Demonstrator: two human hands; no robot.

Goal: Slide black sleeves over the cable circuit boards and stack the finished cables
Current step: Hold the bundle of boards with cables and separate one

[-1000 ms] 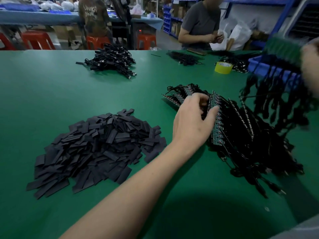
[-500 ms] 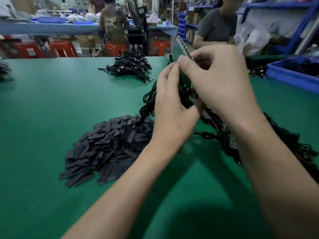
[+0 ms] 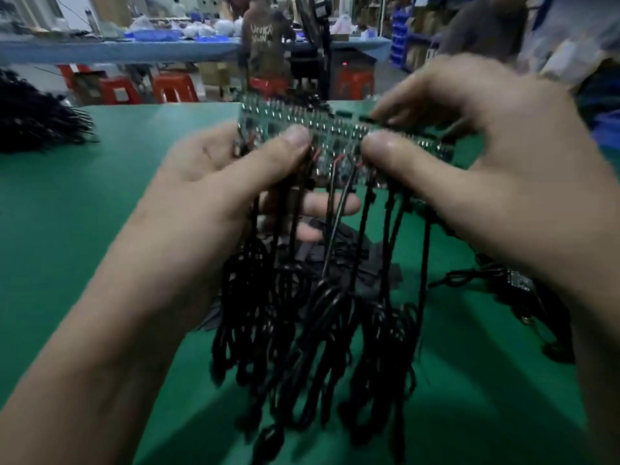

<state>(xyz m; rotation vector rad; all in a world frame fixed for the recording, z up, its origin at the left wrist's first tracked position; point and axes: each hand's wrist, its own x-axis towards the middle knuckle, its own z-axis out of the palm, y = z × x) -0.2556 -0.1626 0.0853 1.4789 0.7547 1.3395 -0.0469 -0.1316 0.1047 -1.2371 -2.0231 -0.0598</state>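
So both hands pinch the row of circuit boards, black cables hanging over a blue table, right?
The table is green, not blue, per the head view. The left hand and right hand do pinch the circuit boards, black cables hanging.

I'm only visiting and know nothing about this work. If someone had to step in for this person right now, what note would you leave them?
Left hand: grips the strip of circuit boards at its left part, thumb on top.
Right hand: pinches the same strip further right.
The strip is held up over the green table, with its black cables hanging down.
The black sleeves lie on the table beneath, mostly hidden.
Done: no sleeve shows on any board in the held strip.
Left: probably sleeve every board, then stack the cables.
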